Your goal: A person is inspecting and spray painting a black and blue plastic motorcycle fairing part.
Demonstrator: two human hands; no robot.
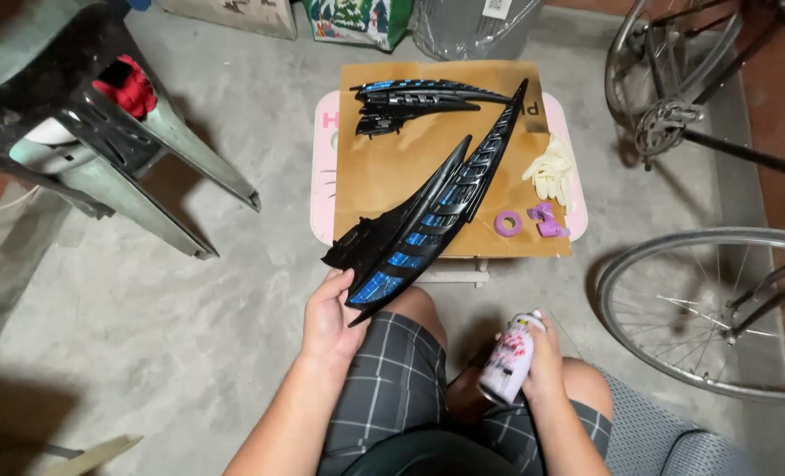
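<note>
My left hand (326, 317) grips the near end of a long, pointed black plastic panel with blue slots (423, 220). The panel slants up and away over a brown cardboard sheet (384, 167). My right hand (542, 357) holds a white and pink spray can (509, 357) above my right knee, nozzle end up. A second black and blue panel (419, 99) lies flat at the far end of the cardboard. Near the cardboard's right edge sit a purple tape roll (508, 222), small purple pieces (547, 222) and a pair of cream gloves (551, 167).
The cardboard rests on a small pink and white table (324, 159) on a concrete floor. An overturned green plastic chair (102, 115) stands at left. Bicycle wheels (718, 308) and a crank (666, 123) are at right. Bags line the far wall.
</note>
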